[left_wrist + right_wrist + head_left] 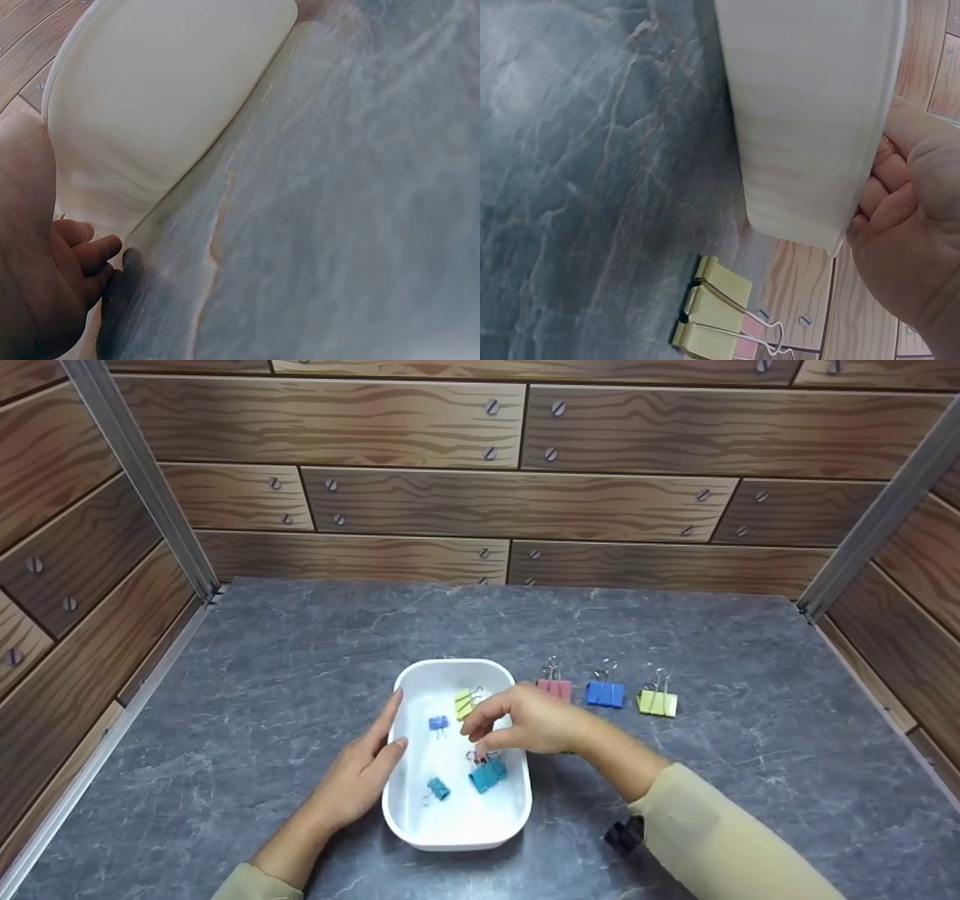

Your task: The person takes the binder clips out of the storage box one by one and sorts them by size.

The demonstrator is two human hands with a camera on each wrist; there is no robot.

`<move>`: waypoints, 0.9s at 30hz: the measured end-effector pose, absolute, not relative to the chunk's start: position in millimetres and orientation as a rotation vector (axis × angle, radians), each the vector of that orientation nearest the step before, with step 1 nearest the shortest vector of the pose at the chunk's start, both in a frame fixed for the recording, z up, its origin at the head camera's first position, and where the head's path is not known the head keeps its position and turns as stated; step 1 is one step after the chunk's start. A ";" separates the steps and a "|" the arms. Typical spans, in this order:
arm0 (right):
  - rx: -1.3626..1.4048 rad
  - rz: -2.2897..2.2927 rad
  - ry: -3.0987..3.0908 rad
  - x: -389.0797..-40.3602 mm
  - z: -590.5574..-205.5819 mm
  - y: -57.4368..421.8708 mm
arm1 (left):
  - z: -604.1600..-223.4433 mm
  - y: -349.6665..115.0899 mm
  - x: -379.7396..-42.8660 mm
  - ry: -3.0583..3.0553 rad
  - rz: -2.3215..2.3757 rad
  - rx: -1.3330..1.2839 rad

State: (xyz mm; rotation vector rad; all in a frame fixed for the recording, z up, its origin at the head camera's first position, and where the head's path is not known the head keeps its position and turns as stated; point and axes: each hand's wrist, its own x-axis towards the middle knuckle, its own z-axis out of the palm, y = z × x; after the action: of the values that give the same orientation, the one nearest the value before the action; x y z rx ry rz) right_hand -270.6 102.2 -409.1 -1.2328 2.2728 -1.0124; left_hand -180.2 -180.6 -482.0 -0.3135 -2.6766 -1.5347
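Well, head view: white tray (pixel 465 817) sits on the grey marbled tabletop (pixel 300 645) w/ binder clips inside: a yellow clip (pixel 463 705) nr the far end, a small blue clip (pixel 438 723) left of centre, a small teal clip (pixel 439 788) nearer the person, and a bigger teal clip (pixel 487 776) on the right w/ a small pink clip (pixel 481 757) just beside it. L hand (pixel 352 776) is at the tray's left side, thumb & index spread apart and touching the rim. R hand (pixel 532 720) reaches in over the right rim, fingers bent toward the thumb, tips right by the small pink clip; can't tell if they pinch it. Outside, to the right, 3 large clips stand in a row: pink (pixel 555 690), blue (pixel 604 695), yellow (pixel 658 703). L wrist view: the palm is close to the tray's outer wall, lower fingers loosely bent; nothing shows btwn them. R wrist view: fingers are bent together at the rim, tips partly hidden, so grip unclear; large yellow clip stands on the table below, w/ a bit of pink behind it.
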 end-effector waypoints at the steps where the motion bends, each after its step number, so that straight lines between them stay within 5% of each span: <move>1: -1.249 -0.995 2.283 -270.7 -409.9 102.0 | -482.2 -180.6 -180.0 -2.675 -1.535 -0.313; 27: -1.355 -0.769 2.326 -269.9 -414.6 97.0 | -482.6 -180.2 -180.4 -2.683 -1.551 -0.296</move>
State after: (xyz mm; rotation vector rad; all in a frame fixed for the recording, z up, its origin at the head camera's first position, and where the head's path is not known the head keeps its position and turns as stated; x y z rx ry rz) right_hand -269.9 97.0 -414.6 -1.3545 2.3264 -0.7693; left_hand -180.4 -180.2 -482.6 -0.2962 -2.6830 -1.5507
